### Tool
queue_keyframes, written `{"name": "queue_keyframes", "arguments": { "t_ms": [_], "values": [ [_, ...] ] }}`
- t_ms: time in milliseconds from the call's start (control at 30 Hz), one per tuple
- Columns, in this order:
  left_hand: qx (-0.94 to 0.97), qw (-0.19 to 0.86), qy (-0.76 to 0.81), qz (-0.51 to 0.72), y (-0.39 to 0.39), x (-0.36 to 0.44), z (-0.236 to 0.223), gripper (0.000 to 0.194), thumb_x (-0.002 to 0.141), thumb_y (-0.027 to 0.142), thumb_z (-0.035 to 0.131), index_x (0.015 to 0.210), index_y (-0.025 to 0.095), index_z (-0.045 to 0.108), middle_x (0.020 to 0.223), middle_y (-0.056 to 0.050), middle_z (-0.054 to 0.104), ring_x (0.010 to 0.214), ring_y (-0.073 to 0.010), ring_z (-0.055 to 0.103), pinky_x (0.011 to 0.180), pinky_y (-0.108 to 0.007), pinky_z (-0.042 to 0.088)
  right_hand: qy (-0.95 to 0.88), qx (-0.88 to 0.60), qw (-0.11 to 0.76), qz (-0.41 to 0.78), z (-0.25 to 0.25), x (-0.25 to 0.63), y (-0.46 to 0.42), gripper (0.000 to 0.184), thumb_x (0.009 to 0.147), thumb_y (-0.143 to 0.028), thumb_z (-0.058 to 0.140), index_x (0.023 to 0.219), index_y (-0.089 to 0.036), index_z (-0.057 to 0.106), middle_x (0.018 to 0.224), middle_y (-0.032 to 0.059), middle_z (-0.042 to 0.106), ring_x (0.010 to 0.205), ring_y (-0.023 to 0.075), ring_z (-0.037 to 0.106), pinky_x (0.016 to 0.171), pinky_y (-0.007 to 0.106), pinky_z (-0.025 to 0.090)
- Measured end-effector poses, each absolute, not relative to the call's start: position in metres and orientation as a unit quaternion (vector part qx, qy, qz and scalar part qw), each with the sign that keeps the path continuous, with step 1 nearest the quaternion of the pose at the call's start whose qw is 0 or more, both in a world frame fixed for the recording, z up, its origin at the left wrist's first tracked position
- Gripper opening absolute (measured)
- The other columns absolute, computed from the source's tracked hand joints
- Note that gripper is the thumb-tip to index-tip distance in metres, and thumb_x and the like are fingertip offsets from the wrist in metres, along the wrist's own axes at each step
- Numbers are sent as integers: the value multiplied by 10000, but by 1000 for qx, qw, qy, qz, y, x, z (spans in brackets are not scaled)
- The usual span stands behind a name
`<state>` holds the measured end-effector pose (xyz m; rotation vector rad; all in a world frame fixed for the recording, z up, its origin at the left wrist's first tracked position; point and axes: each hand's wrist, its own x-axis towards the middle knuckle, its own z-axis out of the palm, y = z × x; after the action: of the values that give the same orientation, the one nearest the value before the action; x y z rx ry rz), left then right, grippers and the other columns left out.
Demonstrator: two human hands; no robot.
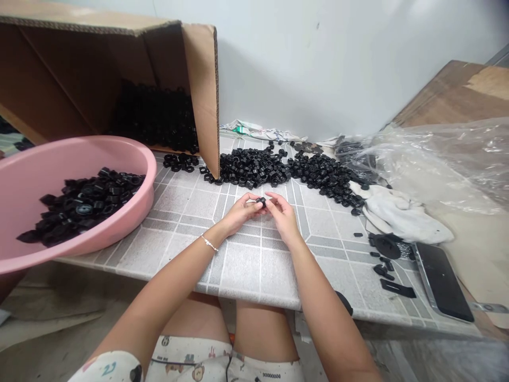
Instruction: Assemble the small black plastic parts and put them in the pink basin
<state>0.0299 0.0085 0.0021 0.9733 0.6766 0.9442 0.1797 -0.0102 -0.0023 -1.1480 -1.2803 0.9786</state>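
Note:
A small black part [261, 201], ring-like in outline, is held between both hands above the middle of the table. My left hand [243, 211] pinches it from the left with thumb and fingers. From the right, the thumb and fingers of my right hand [281, 212] close on the same part. The fingers hide some of it, so its exact kind does not show. Just beyond the hands lies a pile of similar black parts [254, 168], and a second pile [324, 175] spreads to its right.
At left, a pink basin [149, 185] with black parts overhangs the table edge; behind it a cardboard box [204, 90] lies open, with more inside. To the right are a white cloth [401, 215], clear plastic film [445, 159], a phone [443, 281] and several loose black pieces [384, 270].

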Motion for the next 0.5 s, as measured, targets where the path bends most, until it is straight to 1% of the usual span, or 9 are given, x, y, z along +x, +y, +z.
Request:
{"name": "queue_keyframes", "arguments": {
  "t_ms": [33, 100, 133, 200, 267, 367, 433, 500],
  "values": [
    [443, 724, 308, 430, 8, 30, 2, 454, 661, 381, 795, 925, 175, 488, 789, -14, 679, 759, -127, 641, 769, -276, 418, -547, -481, 546, 414, -2, 180, -10, 357, 786, -490, 604, 1016, -221, 646, 899, 41, 685, 786, 192, 628, 757, 360, 517],
    [452, 716, 313, 430, 8, 31, 1, 469, 653, 394, 796, 928, 173, 487, 762, -8, 670, 731, -122, 631, 745, -269, 415, -553, -475, 541, 418, -1, 181, -10, 348, 777, -507, 611, 966, -218, 650, 927, 50, 689, 808, 200, 629, 768, 365, 512],
    [460, 710, 316, 430, 8, 32, 0, 475, 651, 398, 796, 933, 171, 487, 751, -5, 666, 720, -121, 625, 737, -267, 414, -551, -476, 540, 421, -1, 181, -10, 342, 765, -519, 621, 918, -215, 643, 901, 49, 688, 795, 202, 629, 756, 362, 512],
    [481, 696, 320, 427, 7, 32, -1, 470, 654, 396, 793, 929, 169, 486, 744, -4, 659, 719, -124, 621, 739, -269, 414, -545, -492, 537, 417, -2, 181, -10, 338, 748, -540, 636, 818, -211, 608, 778, 27, 664, 715, 190, 612, 696, 339, 502],
    [505, 679, 323, 423, 5, 33, -1, 447, 659, 384, 789, 907, 170, 483, 750, -2, 652, 733, -129, 620, 756, -277, 421, -554, -521, 522, 386, -3, 181, -11, 355, 755, -555, 629, 710, -211, 558, 644, -8, 594, 624, 164, 559, 629, 306, 463],
    [531, 662, 328, 414, 3, 34, -1, 429, 653, 377, 790, 876, 170, 488, 753, 4, 638, 738, -129, 618, 766, -283, 432, -577, -561, 488, 337, -4, 180, -13, 453, 790, -593, 571, 571, -211, 465, 519, -40, 461, 539, 131, 448, 558, 277, 373],
    [536, 664, 326, 407, 3, 34, 0, 428, 663, 395, 781, 893, 165, 502, 757, 1, 635, 731, -129, 617, 757, -285, 439, -575, -569, 482, 336, -3, 180, -14, 513, 814, -637, 500, 536, -209, 440, 490, -41, 416, 522, 125, 413, 540, 274, 338],
    [535, 670, 322, 402, 3, 34, 0, 435, 686, 413, 764, 942, 158, 521, 807, -23, 653, 755, -140, 626, 759, -293, 447, -554, -570, 497, 348, -3, 180, -14, 549, 833, -676, 420, 554, -206, 467, 488, -35, 416, 519, 127, 416, 534, 274, 333]
  ]
}}
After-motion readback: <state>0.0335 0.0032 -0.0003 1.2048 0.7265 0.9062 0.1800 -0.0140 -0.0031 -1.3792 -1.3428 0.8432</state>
